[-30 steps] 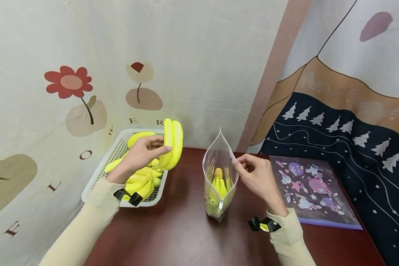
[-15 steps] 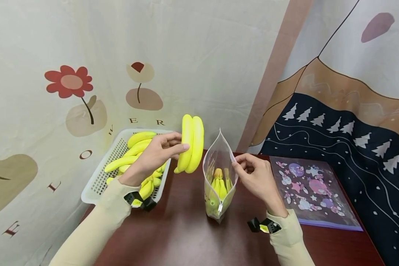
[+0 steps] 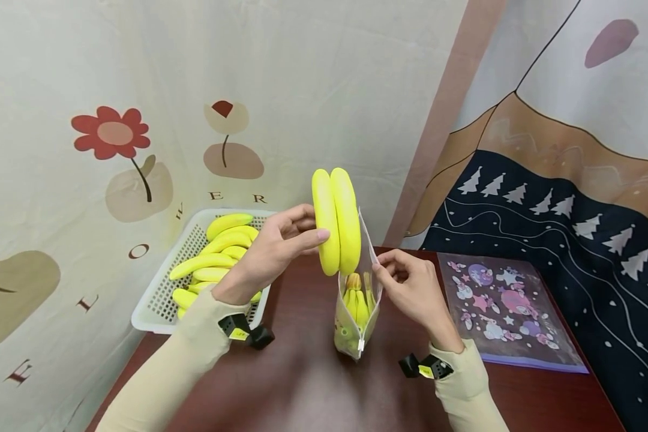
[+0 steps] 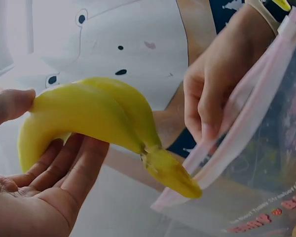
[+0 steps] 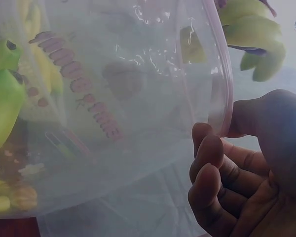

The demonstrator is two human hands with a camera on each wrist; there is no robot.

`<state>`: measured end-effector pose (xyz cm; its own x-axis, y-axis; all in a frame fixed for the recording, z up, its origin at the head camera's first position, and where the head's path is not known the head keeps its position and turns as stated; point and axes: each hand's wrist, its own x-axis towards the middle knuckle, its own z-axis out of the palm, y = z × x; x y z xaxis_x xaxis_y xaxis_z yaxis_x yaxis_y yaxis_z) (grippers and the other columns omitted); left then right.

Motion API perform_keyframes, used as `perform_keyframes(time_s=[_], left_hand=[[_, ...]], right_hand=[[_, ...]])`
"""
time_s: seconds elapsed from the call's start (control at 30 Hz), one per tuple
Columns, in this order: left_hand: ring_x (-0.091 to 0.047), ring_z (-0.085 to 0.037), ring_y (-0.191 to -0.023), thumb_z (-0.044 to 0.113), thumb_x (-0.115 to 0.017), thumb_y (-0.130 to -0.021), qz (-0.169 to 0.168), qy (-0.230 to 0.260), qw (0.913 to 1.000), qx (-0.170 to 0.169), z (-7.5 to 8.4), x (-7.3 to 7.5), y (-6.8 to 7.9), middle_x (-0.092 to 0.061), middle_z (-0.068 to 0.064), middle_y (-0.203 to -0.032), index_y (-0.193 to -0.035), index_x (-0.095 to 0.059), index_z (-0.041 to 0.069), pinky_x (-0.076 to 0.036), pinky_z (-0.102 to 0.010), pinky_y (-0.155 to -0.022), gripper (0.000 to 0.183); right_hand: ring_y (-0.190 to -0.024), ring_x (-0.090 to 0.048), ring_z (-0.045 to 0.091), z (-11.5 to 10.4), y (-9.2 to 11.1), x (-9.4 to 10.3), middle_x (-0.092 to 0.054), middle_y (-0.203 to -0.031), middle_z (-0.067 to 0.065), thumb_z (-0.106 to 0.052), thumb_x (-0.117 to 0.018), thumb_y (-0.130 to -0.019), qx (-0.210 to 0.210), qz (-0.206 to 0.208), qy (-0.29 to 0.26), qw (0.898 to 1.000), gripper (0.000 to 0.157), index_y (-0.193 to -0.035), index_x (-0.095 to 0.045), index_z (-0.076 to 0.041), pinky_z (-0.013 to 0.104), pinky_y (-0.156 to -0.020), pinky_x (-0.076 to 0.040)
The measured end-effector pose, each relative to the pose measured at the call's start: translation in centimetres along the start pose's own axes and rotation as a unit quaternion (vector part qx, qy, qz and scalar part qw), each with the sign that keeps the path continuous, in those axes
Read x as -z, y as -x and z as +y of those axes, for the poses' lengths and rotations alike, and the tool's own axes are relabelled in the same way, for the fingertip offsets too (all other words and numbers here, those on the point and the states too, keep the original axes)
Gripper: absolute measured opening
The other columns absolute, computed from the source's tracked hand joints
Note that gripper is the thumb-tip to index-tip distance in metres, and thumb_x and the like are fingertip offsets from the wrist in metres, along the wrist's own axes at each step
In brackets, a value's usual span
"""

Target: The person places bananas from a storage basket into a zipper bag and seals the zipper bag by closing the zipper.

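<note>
A bunch of two bananas point(image 3: 337, 222) is pinched between the thumb and fingers of my left hand point(image 3: 288, 243), upright just over the left side of a clear zip bag point(image 3: 368, 282). In the left wrist view the joined stem end of the bananas point(image 4: 168, 170) points at the bag's pinkish rim point(image 4: 251, 121). My right hand point(image 3: 413, 285) pinches the bag's right rim and the mouth stands apart. Another bunch of bananas point(image 3: 358, 303) is inside the bag, stems up. In the right wrist view the thumb and finger of my right hand point(image 5: 246, 168) grip the bag's edge.
A white perforated basket point(image 3: 151, 309) at the left holds several bananas point(image 3: 210, 264). A dark printed zip bag point(image 3: 510, 309) lies flat at the right of the brown table point(image 3: 302, 384). A printed curtain point(image 3: 324, 90) hangs behind.
My left hand has carried the two bananas right, from the basket's edge to the bag mouth. The right hand keeps its grip, and the bag has turned slightly.
</note>
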<state>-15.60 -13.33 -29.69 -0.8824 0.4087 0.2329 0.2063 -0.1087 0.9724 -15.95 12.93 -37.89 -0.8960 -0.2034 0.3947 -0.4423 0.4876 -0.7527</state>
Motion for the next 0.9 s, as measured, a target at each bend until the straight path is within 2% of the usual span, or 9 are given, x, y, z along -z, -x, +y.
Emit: perform_keyframes(time_s=[0.13,0.27,0.37,0.43,0.6,0.77,0.9], left_hand=[[-0.072,-0.015,-0.102,0.012,-0.066,-0.097,-0.011,0.027,0.9994,-0.016,0.2,-0.6,0.0,-0.072,-0.003,-0.115,-0.132,-0.054,-0.003,-0.06,-0.035,-0.093,0.04],[-0.072,-0.016,-0.105,0.017,-0.069,-0.097,-0.017,0.043,0.9988,-0.015,-0.2,-1.0,-0.1,-0.071,-0.008,-0.119,-0.132,-0.052,-0.004,-0.059,-0.035,-0.096,0.044],[-0.072,-0.016,-0.106,0.017,-0.069,-0.097,-0.024,0.024,0.9994,0.01,-0.9,-1.1,-0.2,-0.07,-0.015,-0.123,-0.133,-0.053,-0.004,-0.059,-0.038,-0.097,0.044],[-0.072,-0.016,-0.106,0.016,-0.068,-0.097,-0.025,0.0,0.9989,0.039,-1.4,-1.2,-0.2,-0.069,-0.018,-0.126,-0.133,-0.055,-0.002,-0.059,-0.039,-0.097,0.043],[-0.073,-0.016,-0.103,0.011,-0.068,-0.097,-0.028,-0.038,0.9935,0.103,-2.5,-1.6,-0.1,-0.071,-0.019,-0.125,-0.134,-0.057,-0.001,-0.061,-0.039,-0.092,0.04],[-0.073,-0.015,-0.099,0.011,-0.071,-0.095,-0.04,-0.06,0.9886,0.132,-3.0,-1.9,-0.1,-0.074,-0.018,-0.117,-0.136,-0.056,-0.001,-0.062,-0.037,-0.088,0.045],[-0.073,-0.015,-0.096,0.016,-0.074,-0.093,-0.038,-0.113,0.9821,0.145,-3.0,-2.0,-0.1,-0.076,-0.013,-0.113,-0.137,-0.056,0.001,-0.062,-0.035,-0.086,0.05]], right_hand=[[-0.059,-0.057,0.01,0.1,0.0,-0.1,-0.069,-0.069,-0.005,-0.017,-0.075,-0.094,0.0,0.0,0.003,1.0,0.006,-0.099,-0.075,-0.014,0.023,-0.054,-0.048],[-0.059,-0.057,0.011,0.0,-0.1,-0.1,-0.068,-0.068,-0.005,-0.018,-0.074,-0.095,-0.001,0.004,0.002,1.0,0.005,-0.099,-0.075,-0.014,0.023,-0.054,-0.048],[-0.059,-0.058,0.011,0.0,-0.1,-0.2,-0.068,-0.067,-0.005,-0.018,-0.073,-0.095,-0.001,0.01,0.002,1.0,0.005,-0.097,-0.075,-0.014,0.023,-0.053,-0.048],[-0.059,-0.059,0.01,0.0,-0.1,-0.2,-0.069,-0.067,-0.005,-0.019,-0.073,-0.095,-0.001,0.014,0.002,1.0,0.006,-0.096,-0.075,-0.014,0.022,-0.053,-0.048],[-0.056,-0.06,0.01,0.0,-0.1,-0.3,-0.07,-0.066,-0.003,-0.02,-0.072,-0.096,-0.011,0.021,-0.002,1.0,0.007,-0.096,-0.074,-0.013,0.023,-0.052,-0.05],[-0.049,-0.06,0.012,0.2,-0.1,-0.3,-0.068,-0.063,0.006,-0.017,-0.071,-0.097,-0.027,0.02,-0.02,0.999,0.006,-0.095,-0.072,-0.011,0.026,-0.047,-0.05],[-0.048,-0.06,0.013,0.3,-0.1,-0.4,-0.069,-0.063,0.004,-0.018,-0.07,-0.098,-0.039,0.024,-0.027,0.999,0.008,-0.096,-0.071,-0.01,0.027,-0.048,-0.052]])
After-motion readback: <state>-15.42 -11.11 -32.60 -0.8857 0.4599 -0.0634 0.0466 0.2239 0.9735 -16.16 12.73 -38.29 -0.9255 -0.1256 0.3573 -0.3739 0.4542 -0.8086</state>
